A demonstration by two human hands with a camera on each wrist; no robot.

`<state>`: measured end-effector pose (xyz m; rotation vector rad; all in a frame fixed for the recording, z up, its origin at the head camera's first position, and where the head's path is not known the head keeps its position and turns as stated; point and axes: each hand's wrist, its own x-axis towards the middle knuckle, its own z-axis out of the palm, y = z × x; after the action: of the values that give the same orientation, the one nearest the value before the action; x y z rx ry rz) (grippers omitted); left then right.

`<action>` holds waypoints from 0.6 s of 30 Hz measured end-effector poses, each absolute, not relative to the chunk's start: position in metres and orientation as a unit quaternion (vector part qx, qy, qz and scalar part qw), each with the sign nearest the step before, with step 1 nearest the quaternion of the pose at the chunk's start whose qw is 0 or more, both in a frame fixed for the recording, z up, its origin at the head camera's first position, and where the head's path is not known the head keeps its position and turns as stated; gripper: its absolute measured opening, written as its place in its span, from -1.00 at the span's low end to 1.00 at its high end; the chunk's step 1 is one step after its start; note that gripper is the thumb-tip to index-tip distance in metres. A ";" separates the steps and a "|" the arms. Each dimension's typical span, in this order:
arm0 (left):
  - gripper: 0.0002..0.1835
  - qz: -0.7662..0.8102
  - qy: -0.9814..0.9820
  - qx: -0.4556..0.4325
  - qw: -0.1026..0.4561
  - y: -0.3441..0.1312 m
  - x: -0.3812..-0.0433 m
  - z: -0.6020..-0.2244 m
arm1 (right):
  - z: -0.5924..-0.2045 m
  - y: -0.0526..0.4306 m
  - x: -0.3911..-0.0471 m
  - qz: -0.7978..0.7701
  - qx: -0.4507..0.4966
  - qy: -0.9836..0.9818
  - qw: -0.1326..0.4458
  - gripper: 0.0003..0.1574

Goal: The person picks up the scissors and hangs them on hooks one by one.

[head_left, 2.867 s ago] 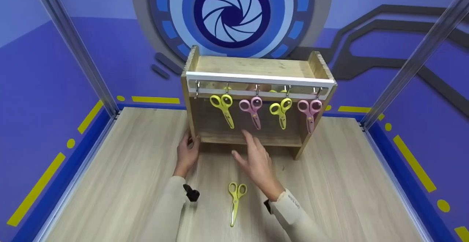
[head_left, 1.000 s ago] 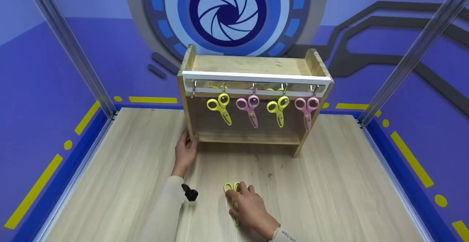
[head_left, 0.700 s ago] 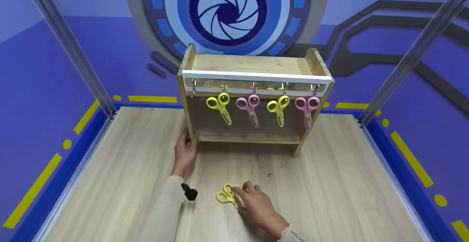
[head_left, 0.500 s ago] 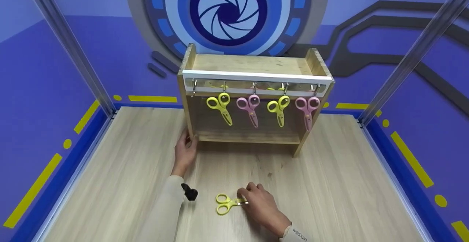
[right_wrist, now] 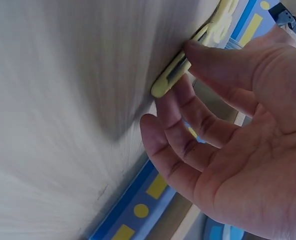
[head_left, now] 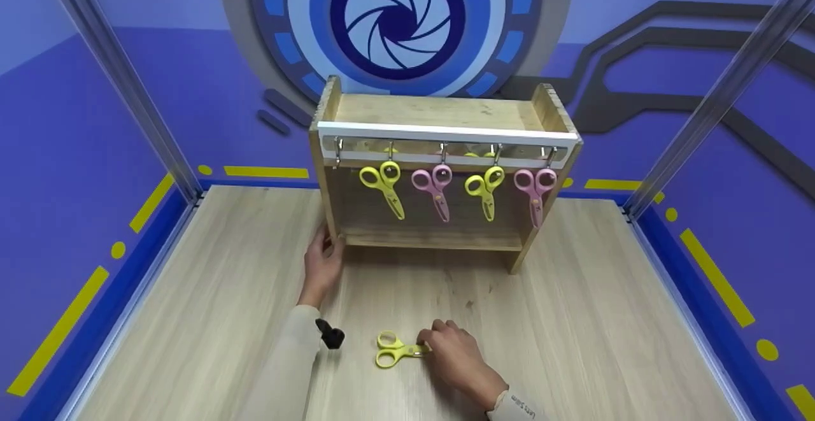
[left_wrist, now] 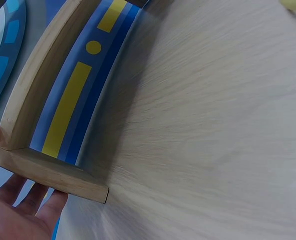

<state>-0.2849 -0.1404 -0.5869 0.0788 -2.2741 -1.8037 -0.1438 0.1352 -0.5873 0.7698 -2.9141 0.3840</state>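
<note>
My right hand pinches yellow scissors by the blade end, low over the table, their finger loops pointing left. In the right wrist view, the thumb and fingers grip the yellow-covered blade. My left hand holds the lower left side of a wooden shelf; in the left wrist view its fingers lie behind the side panel. From hooks on the shelf's white rail hang yellow scissors, pink scissors, another yellow pair and another pink pair.
The leftmost hook carries no scissors. Under the shelf and around my hands spreads the wood-grain table. Blue printed walls with metal corner posts enclose the sides and back.
My right hand has come down from in front of the shelf and taken the table scissors. They have turned from loops facing the shelf to loops facing left. The left hand stays at the shelf.
</note>
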 end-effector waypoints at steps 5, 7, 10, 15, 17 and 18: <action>-0.36 -0.614 -0.780 0.026 0.118 -0.140 -0.285 -0.587 | -0.588 0.136 -0.145 0.158 0.241 -0.956 0.049 -0.81; -0.36 -0.612 -0.781 0.026 0.119 -0.140 -0.285 -0.587 | -0.589 0.135 -0.146 0.162 0.238 -0.956 0.050 -0.81; -0.36 -0.613 -0.780 0.026 0.121 -0.140 -0.285 -0.586 | -0.589 0.134 -0.146 0.160 0.236 -0.957 0.057 -0.81; -0.37 -0.613 -0.780 0.027 0.122 -0.140 -0.285 -0.586 | -0.590 0.133 -0.146 0.154 0.233 -0.958 0.067 -0.82; -0.37 -0.612 -0.781 0.030 0.122 -0.140 -0.286 -0.587 | -0.591 0.133 -0.147 0.151 0.231 -0.959 0.064 -0.82; -0.38 -0.612 -0.781 0.030 0.122 -0.140 -0.286 -0.587 | -0.591 0.133 -0.147 0.149 0.230 -0.960 0.062 -0.82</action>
<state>-0.2856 -0.1400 -0.5871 0.0889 -2.2803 -1.7862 -0.1470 0.1332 -0.5909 0.6955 -2.9012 0.4513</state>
